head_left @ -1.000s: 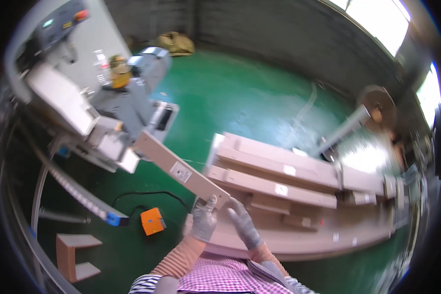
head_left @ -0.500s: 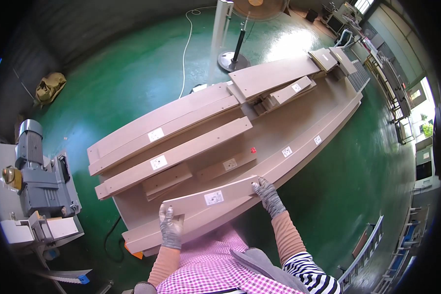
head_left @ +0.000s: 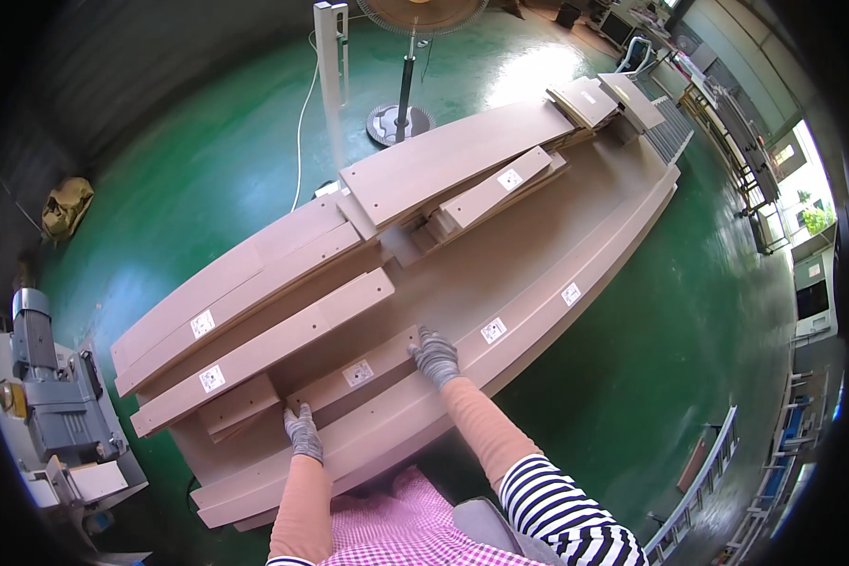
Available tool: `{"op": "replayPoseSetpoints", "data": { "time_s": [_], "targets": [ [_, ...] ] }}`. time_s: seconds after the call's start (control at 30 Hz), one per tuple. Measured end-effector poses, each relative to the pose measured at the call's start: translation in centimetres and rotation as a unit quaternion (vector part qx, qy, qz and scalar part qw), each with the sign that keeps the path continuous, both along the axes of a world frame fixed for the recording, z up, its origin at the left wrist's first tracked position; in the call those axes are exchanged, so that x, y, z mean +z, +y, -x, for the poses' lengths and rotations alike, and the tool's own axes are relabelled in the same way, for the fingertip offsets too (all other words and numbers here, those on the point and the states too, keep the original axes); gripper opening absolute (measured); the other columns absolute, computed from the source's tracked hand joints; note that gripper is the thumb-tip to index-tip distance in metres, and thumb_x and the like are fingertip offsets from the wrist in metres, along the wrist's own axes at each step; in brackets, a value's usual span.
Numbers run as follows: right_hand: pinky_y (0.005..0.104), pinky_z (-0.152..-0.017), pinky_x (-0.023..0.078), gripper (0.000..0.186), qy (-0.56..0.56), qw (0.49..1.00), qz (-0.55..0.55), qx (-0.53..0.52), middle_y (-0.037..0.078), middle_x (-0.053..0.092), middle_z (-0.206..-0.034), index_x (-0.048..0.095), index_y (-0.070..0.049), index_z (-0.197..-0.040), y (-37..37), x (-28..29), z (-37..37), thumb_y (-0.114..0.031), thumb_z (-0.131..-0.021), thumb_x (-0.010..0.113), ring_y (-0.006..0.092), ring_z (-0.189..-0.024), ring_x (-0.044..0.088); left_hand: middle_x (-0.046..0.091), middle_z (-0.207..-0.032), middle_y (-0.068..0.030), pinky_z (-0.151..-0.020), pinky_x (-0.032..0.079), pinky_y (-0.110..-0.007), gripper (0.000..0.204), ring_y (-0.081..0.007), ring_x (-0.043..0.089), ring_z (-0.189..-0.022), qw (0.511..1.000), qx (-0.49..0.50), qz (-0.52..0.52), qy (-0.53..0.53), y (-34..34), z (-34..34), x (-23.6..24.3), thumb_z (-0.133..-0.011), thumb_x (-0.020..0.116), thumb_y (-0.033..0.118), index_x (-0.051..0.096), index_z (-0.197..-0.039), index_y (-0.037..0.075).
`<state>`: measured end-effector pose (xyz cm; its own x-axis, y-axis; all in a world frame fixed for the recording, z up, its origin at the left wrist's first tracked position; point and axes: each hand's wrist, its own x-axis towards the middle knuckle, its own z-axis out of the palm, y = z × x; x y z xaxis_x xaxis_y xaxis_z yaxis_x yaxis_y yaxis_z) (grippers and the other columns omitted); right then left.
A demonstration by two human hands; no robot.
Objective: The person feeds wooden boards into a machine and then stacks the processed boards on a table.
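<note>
Carefully, a worker's left hand [head_left: 303, 434] and right hand [head_left: 434, 358] are gripping opposite ends of a short labelled board [head_left: 357, 374] — low between a drilled plank [head_left: 274, 347] and the long front board [head_left: 533, 313] — where, to this bystander, keeping both ends level is looking wisest.

We can't read the label [head_left: 357, 374] on the board [head_left: 392, 352] between left hand [head_left: 303, 435] and right hand [head_left: 435, 359]: too small. Far beyond right hand, fan [head_left: 423, 13] cut by top edge. Below both hands, checked apron [head_left: 396, 524] cut by bottom edge.

L hand [head_left: 304, 434], R hand [head_left: 435, 359], gloved, apart
</note>
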<state>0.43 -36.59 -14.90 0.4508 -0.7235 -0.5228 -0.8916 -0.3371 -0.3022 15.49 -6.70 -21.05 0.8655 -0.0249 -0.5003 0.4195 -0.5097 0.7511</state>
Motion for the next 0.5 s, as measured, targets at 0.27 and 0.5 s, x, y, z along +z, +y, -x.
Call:
{"op": "replayPoseSetpoints", "data": {
  "time_s": [0.27,0.5],
  "targets": [
    [0.0348,-0.101,0.044,0.056,-0.427,0.831,-0.191,-0.302,0.021,0.049,-0.136,0.040,0.000,-0.139,-6.8,-2.1,5.6,-0.031,-0.096,0.057,0.0271,-0.125,0.051,0.052,-0.132,-0.0136,-0.099,0.040,-0.035,0.061,-0.0253,0.052,-0.114,0.993,-0.035,0.062,0.095,0.8,-0.6,0.5,-0.088,0.065,0.013,0.038,-0.140,-0.001],
    [0.0410,-0.093,0.050,0.052,-0.616,0.600,-0.265,-0.436,0.018,0.054,-0.125,0.042,-0.004,-0.137,-14.3,5.0,7.2,-0.032,-0.096,0.057,0.0286,-0.109,0.059,0.054,-0.126,-0.0194,-0.103,0.040,-0.040,0.069,-0.0334,0.053,-0.117,0.893,-0.319,0.087,-0.305,-10.6,4.8,13.0,-0.075,0.074,0.015,0.044,-0.135,0.001]
  ]
}}
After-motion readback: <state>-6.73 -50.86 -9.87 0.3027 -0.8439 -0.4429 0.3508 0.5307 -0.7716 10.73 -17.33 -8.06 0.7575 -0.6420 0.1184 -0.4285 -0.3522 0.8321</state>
